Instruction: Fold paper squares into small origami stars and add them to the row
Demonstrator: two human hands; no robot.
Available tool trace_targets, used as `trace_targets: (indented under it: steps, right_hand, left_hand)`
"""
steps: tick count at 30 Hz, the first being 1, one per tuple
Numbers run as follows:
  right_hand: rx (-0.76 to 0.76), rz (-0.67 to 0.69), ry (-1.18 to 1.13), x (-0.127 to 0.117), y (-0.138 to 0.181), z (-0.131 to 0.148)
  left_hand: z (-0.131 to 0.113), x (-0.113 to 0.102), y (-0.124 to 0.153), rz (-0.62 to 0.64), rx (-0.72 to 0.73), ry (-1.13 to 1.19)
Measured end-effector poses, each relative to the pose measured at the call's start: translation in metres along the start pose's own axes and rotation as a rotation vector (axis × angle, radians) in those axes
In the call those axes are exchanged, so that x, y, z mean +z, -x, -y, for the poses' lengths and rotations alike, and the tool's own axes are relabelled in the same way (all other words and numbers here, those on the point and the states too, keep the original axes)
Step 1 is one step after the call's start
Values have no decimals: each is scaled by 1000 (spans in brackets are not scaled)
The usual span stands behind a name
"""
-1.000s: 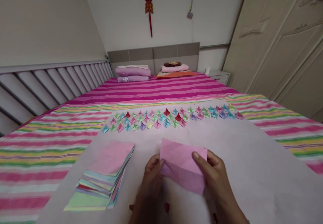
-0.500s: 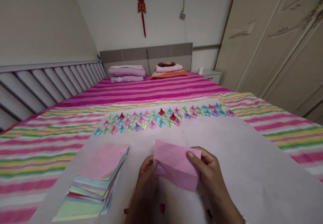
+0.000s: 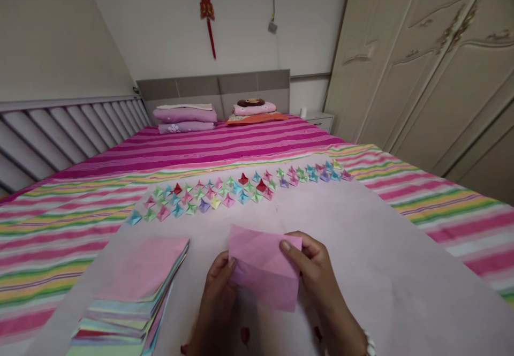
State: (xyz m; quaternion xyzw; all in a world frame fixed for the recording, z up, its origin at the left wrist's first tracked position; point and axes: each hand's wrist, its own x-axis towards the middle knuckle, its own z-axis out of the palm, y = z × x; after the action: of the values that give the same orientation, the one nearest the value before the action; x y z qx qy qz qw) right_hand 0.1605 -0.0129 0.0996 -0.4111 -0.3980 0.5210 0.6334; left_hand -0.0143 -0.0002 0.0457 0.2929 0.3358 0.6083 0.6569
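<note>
The view has swung right, both hands [image 3: 220, 281] [image 3: 315, 265] still holding pink paper [image 3: 263, 264].

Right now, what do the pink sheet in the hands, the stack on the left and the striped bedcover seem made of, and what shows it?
Pink sheet: probably matte paper; it is thin and holds a crease.
Stack: likely matte paper too, judging by its many thin layers.
Striped bedcover: apparently cloth with a dull finish, slightly rippled; I can't tell the fibre.
</note>
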Motion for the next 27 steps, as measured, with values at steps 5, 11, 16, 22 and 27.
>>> trace_targets:
  steps: [5,11,16,22,27]
  right_hand:
    - [16,26,-30,-2,-1,-3]
    - [12,27,-32,-2,-2,-3]
    - [19,40,-49,-3,-1,-4]
    - [12,18,-37,-2,-1,-1]
    - [23,-13,-37,-1,-1,2]
  left_hand:
    - [-2,4,1,-32,-15,-44]
    - [-6,8,2,-75,-11,-83]
    - [-6,7,3,-97,-29,-82]
    - [-7,8,3,-97,-42,-52]
    - [-8,8,3,-107,-52,-74]
